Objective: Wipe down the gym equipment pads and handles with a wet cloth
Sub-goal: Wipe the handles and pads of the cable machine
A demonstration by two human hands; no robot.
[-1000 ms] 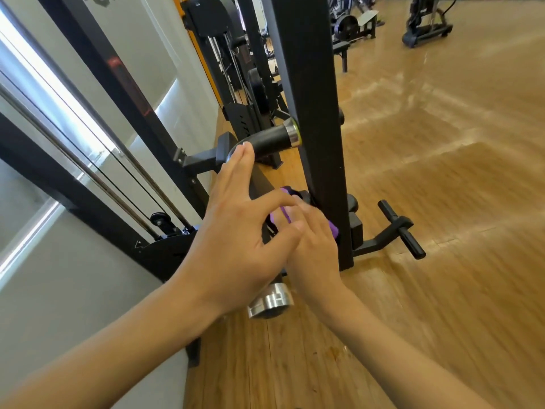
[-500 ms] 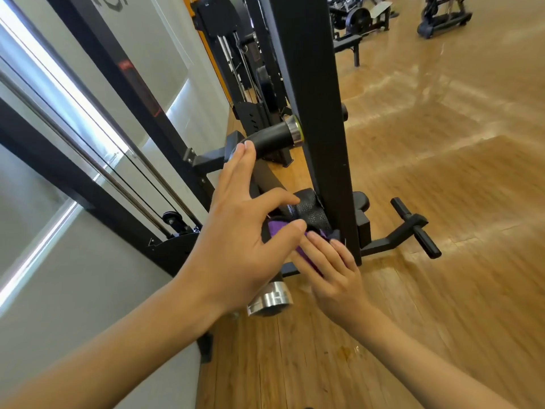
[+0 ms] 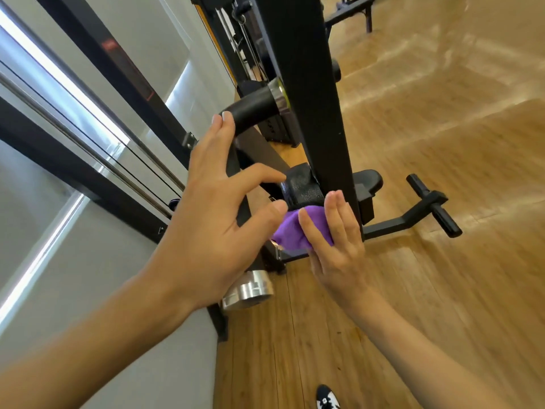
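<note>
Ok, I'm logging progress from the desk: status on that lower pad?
Left hand spread, fingertip on upper grip. Right hand flat, pressing purple cloth at black pad's lower edge. Upright post tight alongside.

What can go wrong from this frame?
1. The right hand only presses the purple cloth flat against the pad; ungripped, it may slip to the floor.
2. The cloth is bunched, so parts of the pad may get missed.
3. Right fingertips sit beside the black post; a fast stroke might knock them.

Both forearms extended; left hand [image 3: 212,219] raised, fingers spread; right hand [image 3: 336,246] flat, fingers straight together.
</note>
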